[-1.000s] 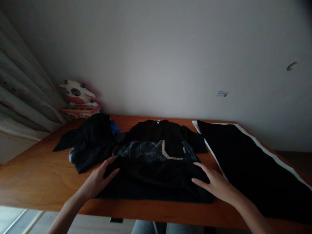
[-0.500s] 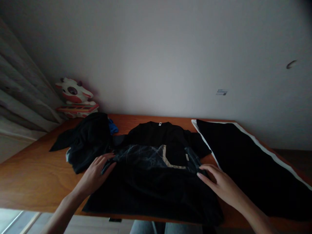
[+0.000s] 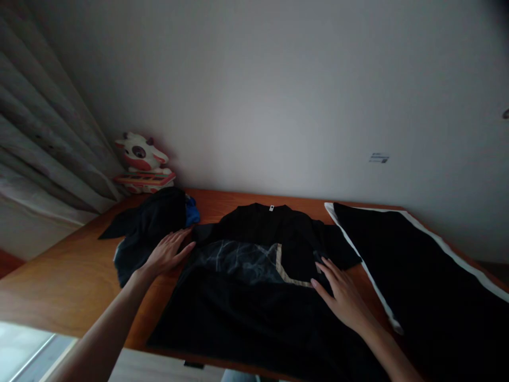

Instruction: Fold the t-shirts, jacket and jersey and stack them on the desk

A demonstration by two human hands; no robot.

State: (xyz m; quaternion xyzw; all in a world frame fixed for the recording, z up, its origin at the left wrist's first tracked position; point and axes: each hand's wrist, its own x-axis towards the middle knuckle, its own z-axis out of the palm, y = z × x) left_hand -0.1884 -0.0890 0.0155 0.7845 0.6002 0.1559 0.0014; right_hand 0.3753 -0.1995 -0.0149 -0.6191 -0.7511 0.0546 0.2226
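Toward the wall points the black shirt, collar first, lengthwise, left hand and right hand spread.

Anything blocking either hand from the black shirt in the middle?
Nothing visible does. The right hand is over the black shirt on its right side; the left hand has its fingertips at the left edge. The dark clothes heap lies left of the shirt, not between.
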